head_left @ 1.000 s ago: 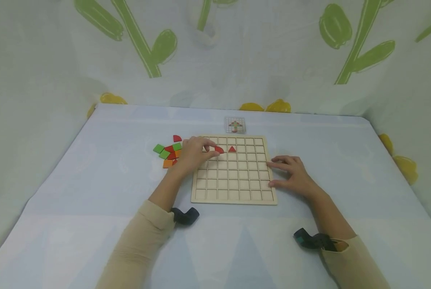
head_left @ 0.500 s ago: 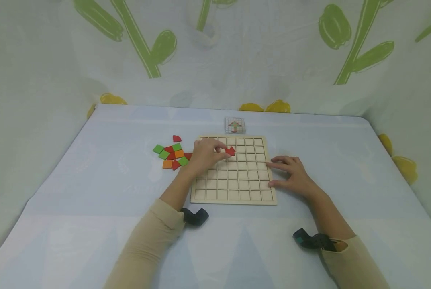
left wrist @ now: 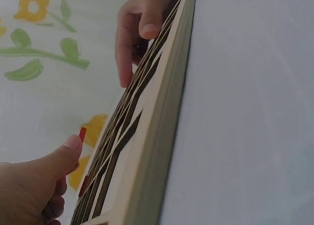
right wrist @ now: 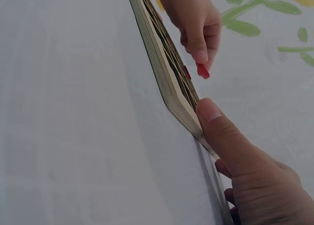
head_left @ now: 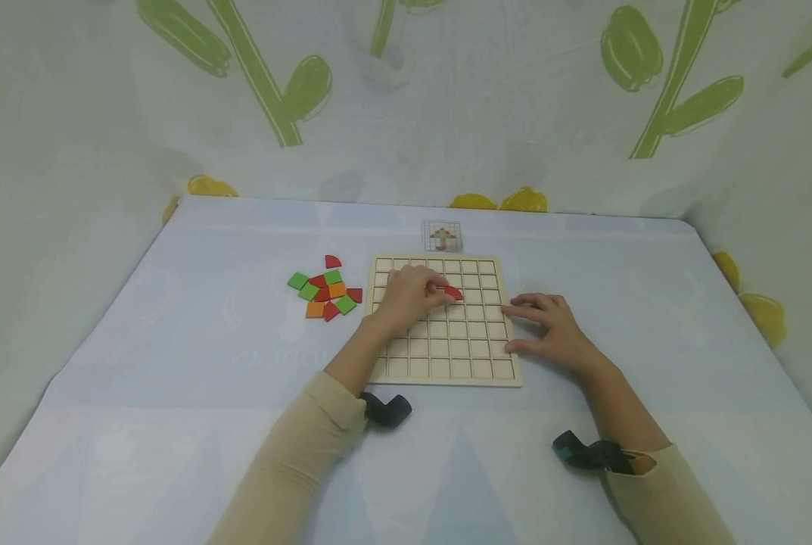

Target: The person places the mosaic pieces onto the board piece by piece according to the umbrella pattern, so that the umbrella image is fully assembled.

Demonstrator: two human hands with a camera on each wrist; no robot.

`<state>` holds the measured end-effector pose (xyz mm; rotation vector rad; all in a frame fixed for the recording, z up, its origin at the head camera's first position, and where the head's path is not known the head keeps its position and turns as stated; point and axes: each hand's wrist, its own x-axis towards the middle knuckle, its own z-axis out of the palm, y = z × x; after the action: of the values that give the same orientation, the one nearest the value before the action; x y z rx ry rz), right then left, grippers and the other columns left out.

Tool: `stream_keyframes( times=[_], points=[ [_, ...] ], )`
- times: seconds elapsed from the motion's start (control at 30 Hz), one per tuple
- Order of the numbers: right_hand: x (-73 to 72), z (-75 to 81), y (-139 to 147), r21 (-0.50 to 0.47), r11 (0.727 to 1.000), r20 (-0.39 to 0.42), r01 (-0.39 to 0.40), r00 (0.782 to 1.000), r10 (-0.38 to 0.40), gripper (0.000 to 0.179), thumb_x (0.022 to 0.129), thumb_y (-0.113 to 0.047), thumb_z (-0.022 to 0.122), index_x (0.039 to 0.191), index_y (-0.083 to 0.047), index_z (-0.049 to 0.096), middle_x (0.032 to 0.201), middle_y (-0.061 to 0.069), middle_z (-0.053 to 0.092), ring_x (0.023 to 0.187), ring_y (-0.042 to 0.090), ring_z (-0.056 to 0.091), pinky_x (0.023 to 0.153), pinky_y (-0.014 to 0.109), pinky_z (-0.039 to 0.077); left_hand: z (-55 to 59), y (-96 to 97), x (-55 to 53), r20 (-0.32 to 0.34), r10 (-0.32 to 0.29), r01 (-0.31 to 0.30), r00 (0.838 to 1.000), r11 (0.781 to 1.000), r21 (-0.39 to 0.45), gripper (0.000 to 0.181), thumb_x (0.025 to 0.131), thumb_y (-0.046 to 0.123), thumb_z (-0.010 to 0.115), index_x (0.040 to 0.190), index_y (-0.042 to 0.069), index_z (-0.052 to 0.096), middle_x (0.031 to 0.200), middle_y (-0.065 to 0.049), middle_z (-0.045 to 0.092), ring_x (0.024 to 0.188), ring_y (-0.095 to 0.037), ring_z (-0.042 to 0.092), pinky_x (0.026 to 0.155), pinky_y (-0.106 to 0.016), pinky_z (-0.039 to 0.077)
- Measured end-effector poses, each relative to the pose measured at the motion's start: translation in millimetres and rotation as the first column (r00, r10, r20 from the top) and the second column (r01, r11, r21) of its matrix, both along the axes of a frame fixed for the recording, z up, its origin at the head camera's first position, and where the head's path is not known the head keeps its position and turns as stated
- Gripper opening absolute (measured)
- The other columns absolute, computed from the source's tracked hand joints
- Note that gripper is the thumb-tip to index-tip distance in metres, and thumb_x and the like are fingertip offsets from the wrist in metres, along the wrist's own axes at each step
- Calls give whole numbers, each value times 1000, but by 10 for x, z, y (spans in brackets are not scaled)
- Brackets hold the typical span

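Note:
My left hand (head_left: 412,299) is over the upper middle of a wooden grid board (head_left: 440,369), pinching a red quarter-circle tile (head_left: 453,293) between thumb and fingers. In the left wrist view the held tile shows edge-on as a thin red strip, above the board. A second red piece (right wrist: 187,72) lies on the board in the right wrist view; the left hand hides it from the head view. My right hand (head_left: 549,329) rests at the board's right edge, thumb and fingers spread, touching the rim.
Left of the board lies a loose cluster of green, orange and red tiles (head_left: 337,290), with one red quarter-circle piece (head_left: 333,262) apart behind it. A small card (head_left: 443,236) with a tree-like coloured pattern on a grid lies beyond the board.
Holding the red quarter-circle tile, my left hand has moved right across the board, past the red triangle that showed earlier. The right hand and the board have stayed in place.

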<state>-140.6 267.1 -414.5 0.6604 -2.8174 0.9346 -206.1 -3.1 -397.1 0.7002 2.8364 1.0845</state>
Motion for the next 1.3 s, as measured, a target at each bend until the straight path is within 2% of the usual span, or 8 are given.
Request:
stream_keyframes(
  times=[0.27, 0.43, 0.93, 1.1, 1.3],
  points=[
    [-3, -11, 8, -11, 1000, -10, -9, 1000, 8, 60, 67, -25, 84, 121, -8, 64, 126, 16, 52, 113, 35, 36, 89, 51, 29, -67, 82, -12, -23, 8, -11, 1000, 996, -93, 32, 84, 42, 69, 107, 20, 70, 81, 5, 54, 84, -15, 45, 79, -36, 28],
    [0, -17, 3, -9, 1000, -12, -9, 1000, 8, 60, 67, -24, 84, 122, -8, 64, 126, 16, 52, 113, 35, 36, 88, 50, 29, -67, 86, 5, -57, 15, -21, 998, 993, -112, 32, 84, 42, 68, 108, 20, 70, 79, 4, 52, 82, -15, 44, 77, -35, 28],
    [-9, -23, 3, 2, 1000, -8, -10, 1000, 10, 60, 67, -24, 84, 122, -9, 64, 126, 16, 52, 113, 35, 37, 88, 50, 30, -106, 68, 7, -51, 26, -30, 998, 995, -94, 32, 85, 41, 68, 111, 23, 68, 83, 6, 54, 84, -15, 44, 80, -36, 28],
    [-17, -23, 7, -3, 1000, -22, -22, 1000, 22, 60, 67, -24, 84, 121, -9, 64, 126, 16, 52, 112, 35, 37, 87, 49, 30, -83, 33, 7, -59, 18, -23, 998, 996, -85, 37, 84, 40, 69, 116, 20, 67, 83, 6, 54, 84, -15, 45, 82, -38, 28],
    [-18, -23, 16, -15, 1000, -27, -26, 999, 25, 60, 66, -23, 84, 121, -9, 64, 126, 16, 52, 110, 34, 38, 85, 46, 29, -35, -32, 14, -56, 20, -25, 998, 996, -86, 37, 84, 40, 69, 115, 21, 68, 83, 6, 55, 84, -15, 45, 81, -39, 28]
  ],
)
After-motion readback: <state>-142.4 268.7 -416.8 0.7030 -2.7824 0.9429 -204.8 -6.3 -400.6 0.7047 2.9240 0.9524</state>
